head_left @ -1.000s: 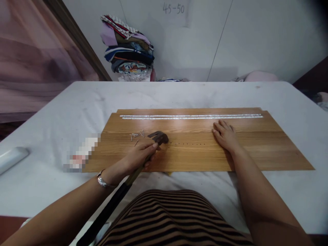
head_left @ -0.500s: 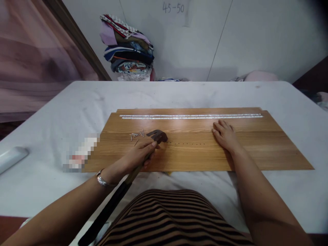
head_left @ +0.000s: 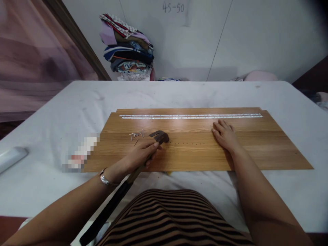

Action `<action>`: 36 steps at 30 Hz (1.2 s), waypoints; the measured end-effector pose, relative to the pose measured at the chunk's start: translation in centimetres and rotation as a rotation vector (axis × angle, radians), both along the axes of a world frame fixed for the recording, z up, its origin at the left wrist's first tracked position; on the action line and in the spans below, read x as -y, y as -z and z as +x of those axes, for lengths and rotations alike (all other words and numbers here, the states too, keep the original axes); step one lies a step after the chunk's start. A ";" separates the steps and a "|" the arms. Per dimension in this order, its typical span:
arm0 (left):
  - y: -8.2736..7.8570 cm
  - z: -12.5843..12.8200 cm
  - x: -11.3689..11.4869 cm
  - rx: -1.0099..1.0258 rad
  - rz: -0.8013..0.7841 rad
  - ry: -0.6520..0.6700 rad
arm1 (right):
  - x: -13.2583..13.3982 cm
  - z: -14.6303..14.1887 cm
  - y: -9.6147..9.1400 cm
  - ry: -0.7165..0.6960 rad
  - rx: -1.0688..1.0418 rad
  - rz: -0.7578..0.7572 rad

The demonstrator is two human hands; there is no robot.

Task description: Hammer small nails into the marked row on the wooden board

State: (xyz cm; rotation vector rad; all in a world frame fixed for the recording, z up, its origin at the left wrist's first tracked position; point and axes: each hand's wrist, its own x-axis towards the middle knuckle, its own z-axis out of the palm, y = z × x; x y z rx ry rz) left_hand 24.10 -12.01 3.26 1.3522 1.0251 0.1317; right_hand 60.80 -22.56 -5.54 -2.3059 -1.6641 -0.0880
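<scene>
A long wooden board (head_left: 256, 150) lies across the white-covered table (head_left: 77, 102). My left hand (head_left: 140, 155) is wrapped round the neck of a claw hammer (head_left: 159, 137), high up by the dark head, which rests on the board at the left end of a row of small nail heads (head_left: 188, 144). The black handle runs back under my forearm. A few loose nails (head_left: 135, 136) lie just left of the hammer head. My right hand (head_left: 225, 135) lies flat on the board, fingers stretched out, right of the nail row.
Two silvery strips (head_left: 192, 116) run along the board's far edge. A blurred-out object (head_left: 80, 153) lies at the board's left end, and a white object (head_left: 11, 157) at the table's left edge. Folded clothes (head_left: 126, 48) are stacked against the wall behind.
The hammer head has shifted only slightly, up a little and back down to the board. My right hand has stayed in place.
</scene>
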 end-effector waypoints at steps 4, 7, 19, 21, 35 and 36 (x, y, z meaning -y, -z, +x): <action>-0.3 -0.3 -0.1 0.019 0.024 -0.014 | 0.0 0.0 0.1 0.008 0.002 0.001; -0.3 -0.5 -0.1 0.018 0.018 -0.004 | 0.1 -0.1 0.0 0.007 0.007 -0.001; 0.0 0.1 0.2 -0.018 0.037 -0.003 | 0.0 0.1 0.1 -0.003 -0.006 0.009; -0.2 0.0 0.1 -0.008 0.048 -0.004 | 0.0 0.1 0.1 -0.003 -0.015 0.015; 0.4 -0.2 0.2 -0.007 -0.016 -0.010 | 0.0 0.0 -0.1 0.003 0.007 -0.021; 0.3 -0.2 0.2 -0.008 -0.008 -0.008 | 0.0 0.0 -0.1 0.003 0.006 -0.018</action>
